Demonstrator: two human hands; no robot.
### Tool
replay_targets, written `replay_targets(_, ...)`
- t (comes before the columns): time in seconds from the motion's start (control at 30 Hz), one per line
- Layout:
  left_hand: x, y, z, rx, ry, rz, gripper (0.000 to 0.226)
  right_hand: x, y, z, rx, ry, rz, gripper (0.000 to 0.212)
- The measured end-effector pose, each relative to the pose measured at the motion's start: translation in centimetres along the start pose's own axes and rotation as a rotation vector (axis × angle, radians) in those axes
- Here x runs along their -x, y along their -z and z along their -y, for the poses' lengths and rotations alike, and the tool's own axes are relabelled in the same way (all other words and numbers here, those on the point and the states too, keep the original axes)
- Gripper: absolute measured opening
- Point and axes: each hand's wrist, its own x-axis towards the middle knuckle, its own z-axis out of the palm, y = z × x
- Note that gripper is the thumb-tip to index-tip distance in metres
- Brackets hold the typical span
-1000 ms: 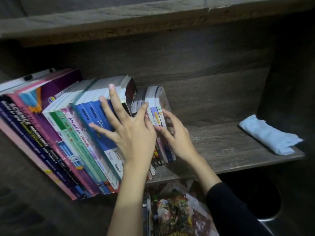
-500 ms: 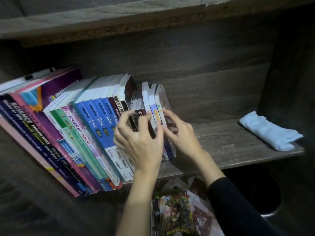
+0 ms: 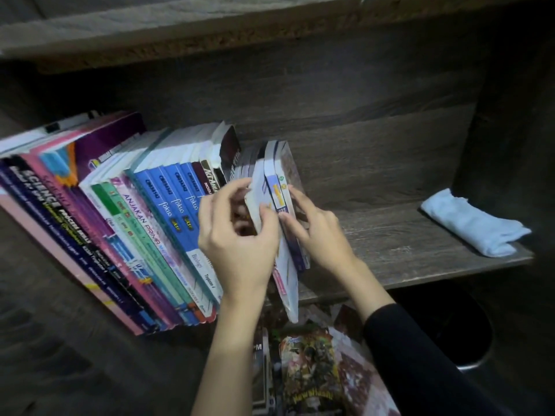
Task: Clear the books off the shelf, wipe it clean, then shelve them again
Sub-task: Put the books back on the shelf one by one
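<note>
Left grip (image 3: pixel 240 235): pinches thin book (image 3: pixel 286 283), drawn partly out, frame centre.
Right grip (image 3: pixel 318 235): holds end books (image 3: pixel 282 199) on shelf (image 3: pixel 390 244).
Risk: leaning row (image 3: pixel 168 211), centre left, may slump once its end support goes.

Books (image 3: pixel 156 223) stand left on the shelf (image 3: pixel 399 250); cloth (image 3: pixel 473 223) lies right.

Blurred at the fingertips, left hand (image 3: pixel 240 244) masking the spines of the dark books (image 3: pixel 243 166) and the middle of the pinched white book (image 3: pixel 286 283). Half covered by the right hand (image 3: pixel 318 235), the rightmost book (image 3: pixel 289 172), grip there unclear. Cropped at the left edge, the pink book (image 3: pixel 45 240); at the bottom edge, the comics (image 3: pixel 309 373); illegibly small, the lower spine print.
</note>
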Motion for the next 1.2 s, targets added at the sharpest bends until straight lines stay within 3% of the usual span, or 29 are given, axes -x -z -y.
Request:
replay_targets(0.1,0.7,-0.2,-0.4,-0.006,0.156,0.088,0.036,-0.1,-0.3,0.0,0.023,0.001,-0.016,0.056)
replay_targets(0.23,2.3,-0.3,-1.1,-0.205,0.279,0.243,0.046,-0.1,-0.4,0.0,0.006,0.001,-0.028,0.056)
replay_targets(0.37,2.6,0.4,-2.2,-0.364,0.446,0.499,0.066,-0.1,-0.4,0.0,-0.008,-0.013,-0.012,0.055)
replay_targets(0.57,1.2,1.8,-2.0,-0.245,0.430,0.657,0.087,0.2,-0.6,-0.2,0.002,0.004,-0.020,0.054)
replay_targets(0.73,-0.1,2.8,-2.8,-0.249,0.428,0.725,0.081,0.2,-0.6,0.7,0.061,-0.031,-0.009,0.053)
replay_targets(0.83,-0.7,3.7,-3.4,-0.231,0.449,0.695,0.072,0.2,0.0,1.5,0.120,-0.049,0.028,0.052)
replay_targets(0.93,-1.1,5.6,-4.3,-0.215,0.415,0.693,0.081,0.1,0.8,2.2,0.126,-0.047,0.073,0.055)
replay_targets(1.1,-3.5,9.6,-5.4,-0.229,0.385,0.609,0.056,0.2,1.9,4.8,0.129,0.061,0.126,0.071)
replay_targets(1.2,-4.4,11.6,-6.5,-0.230,0.367,0.573,0.059,-0.5,1.9,7.0,0.195,0.032,0.210,0.065)
